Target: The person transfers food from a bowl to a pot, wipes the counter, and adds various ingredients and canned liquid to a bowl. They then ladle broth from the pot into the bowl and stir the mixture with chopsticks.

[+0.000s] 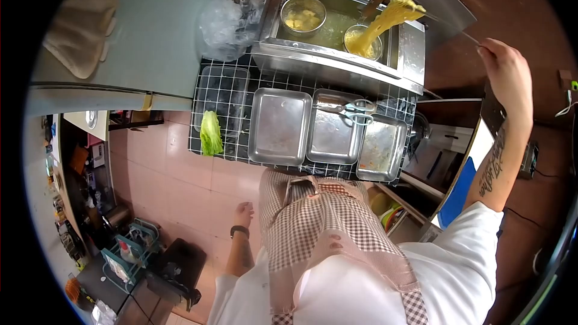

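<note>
Nearest the lens: brown-and-white checked apron (325,229) over a white shirt, filling the lower middle of the view. Left hand (244,213) hangs at the person's side over the pink tiled floor (174,168), wrist wearing a dark band, fingers loosely curled, holding nothing, well apart from the counter.

Next out: three shallow rectangular steel trays (280,125) side by side on a black-and-white gridded counter (226,93); grey-handled scissors (355,108) lie in the middle tray. Green lettuce leaf (211,133) hangs over the counter's left near edge. Clear plastic lidded box (224,84) sits behind it, with open floor to the left.

Right hand (509,72) is raised at the right, fingers pressed together around thin metal chopsticks (457,29). Their far tips pinch a clump of yellow noodles (391,18), lifted well left of and beyond the hand, strands trailing down into a round steel strainer basket (363,41).

Farthest: rectangular steel boiling tank (337,54) holding that basket and a second round strainer (303,15) with pale contents at its left. Crumpled clear plastic bag (232,18) lies just beside the tank's left wall. Brown wall closes in behind and to the right.
</note>
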Motion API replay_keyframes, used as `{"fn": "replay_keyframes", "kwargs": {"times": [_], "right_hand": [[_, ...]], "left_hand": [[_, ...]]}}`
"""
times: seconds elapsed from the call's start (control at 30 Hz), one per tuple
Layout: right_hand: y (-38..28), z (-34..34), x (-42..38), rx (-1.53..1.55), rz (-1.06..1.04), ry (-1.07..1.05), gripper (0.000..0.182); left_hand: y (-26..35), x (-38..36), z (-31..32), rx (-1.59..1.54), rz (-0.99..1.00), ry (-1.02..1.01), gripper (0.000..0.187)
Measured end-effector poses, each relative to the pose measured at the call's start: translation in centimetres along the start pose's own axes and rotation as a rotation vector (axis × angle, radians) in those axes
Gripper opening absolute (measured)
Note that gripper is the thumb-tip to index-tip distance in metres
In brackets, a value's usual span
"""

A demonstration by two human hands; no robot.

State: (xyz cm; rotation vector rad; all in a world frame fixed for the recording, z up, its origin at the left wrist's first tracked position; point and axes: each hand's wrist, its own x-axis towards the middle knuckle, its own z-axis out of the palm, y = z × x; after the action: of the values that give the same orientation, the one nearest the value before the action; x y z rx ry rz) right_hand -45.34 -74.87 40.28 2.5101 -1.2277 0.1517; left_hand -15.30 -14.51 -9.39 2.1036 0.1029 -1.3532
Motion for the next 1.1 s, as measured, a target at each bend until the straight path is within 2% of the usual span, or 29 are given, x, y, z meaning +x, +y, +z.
{"fn": "replay_keyframes", "kwargs": {"times": [0.03, 0.1, 0.13, 0.2, 0.3, 0.4, 0.5, 0.57, 0.6, 0.63, 0.67, 0.7, 0.8, 0.87, 0.9, 1.0, 1.1], "right_hand": [[-0.3, -0.6, -0.2, 0.029, 0.062, 0.003, 0.017], [-0.4, 0.5, 0.0, -0.038, 0.006, 0.002, 0.019], [-1.2, 1.6, 0.4, -0.05, 0.037, -0.08, 0.019], [-2.5, 5.5, 1.4, -0.074, 0.07, -0.217, 0.021], [-4.2, 12.0, 2.3, -0.109, 0.013, -0.33, 0.018], [-7.8, 14.7, 3.0, -0.15, -0.025, -0.481, 0.022], [-9.6, 20.5, 4.1, -0.122, -0.146, -0.54, 0.019], [-9.1, 22.2, 4.8, -0.14, -0.238, -0.493, 0.019], [-8.8, 22.3, 4.9, -0.151, -0.281, -0.466, 0.018], [-8.1, 19.8, 5.3, -0.148, -0.237, -0.522, 0.018], [-7.7, 16.5, 5.0, -0.176, -0.174, -0.472, 0.018], [-6.3, 14.3, 4.6, -0.214, -0.214, -0.379, 0.017], [-3.6, 5.7, 3.0, -0.184, -0.096, -0.281, 0.015], [-2.6, 1.9, 1.9, -0.189, -0.12, -0.094, 0.015], [-2.1, 1.3, 1.7, -0.189, -0.137, -0.033, 0.015], [-2.8, 2.6, 2.1, -0.205, -0.055, -0.107, 0.016], [-4.0, 8.6, 3.1, -0.278, -0.056, -0.347, 0.018]], "left_hand": [[0.9, 0.2, 0.2, 0.005, 0.021, 0.003, 0.041], [2.7, 0.4, 0.7, -0.006, 0.056, -0.004, 0.04], [3.4, 0.7, 0.9, -0.018, 0.082, -0.009, 0.039], [4.8, 0.6, 1.2, -0.052, 0.134, -0.017, 0.037], [6.4, -0.3, 1.8, -0.081, 0.169, -0.017, 0.034], [5.0, -0.9, 2.0, -0.088, 0.189, 0.018, 0.032], [2.9, -1.7, 2.2, -0.084, 0.088, -0.003, 0.031], [0.1, -1.4, 1.9, -0.054, 0.048, -0.01, 0.032], [-0.8, -1.3, 1.7, -0.04, 0.029, -0.013, 0.032], [-1.1, -1.1, 1.6, -0.032, 0.011, -0.015, 0.032], [-1.2, -1.3, 1.6, -0.045, -0.011, -0.007, 0.033], [-1.2, -1.3, 1.6, -0.04, -0.014, -0.011, 0.033], [-0.5, -1.1, 1.1, -0.018, -0.013, -0.022, 0.035], [0.6, -0.6, 1.0, -0.007, 0.002, -0.017, 0.036], [1.3, -0.3, 1.1, -0.015, 0.013, -0.018, 0.037], [3.7, 0.2, 1.3, -0.043, 0.04, -0.027, 0.037], [5.1, 0.7, 1.6, -0.068, 0.099, -0.026, 0.037]]}}
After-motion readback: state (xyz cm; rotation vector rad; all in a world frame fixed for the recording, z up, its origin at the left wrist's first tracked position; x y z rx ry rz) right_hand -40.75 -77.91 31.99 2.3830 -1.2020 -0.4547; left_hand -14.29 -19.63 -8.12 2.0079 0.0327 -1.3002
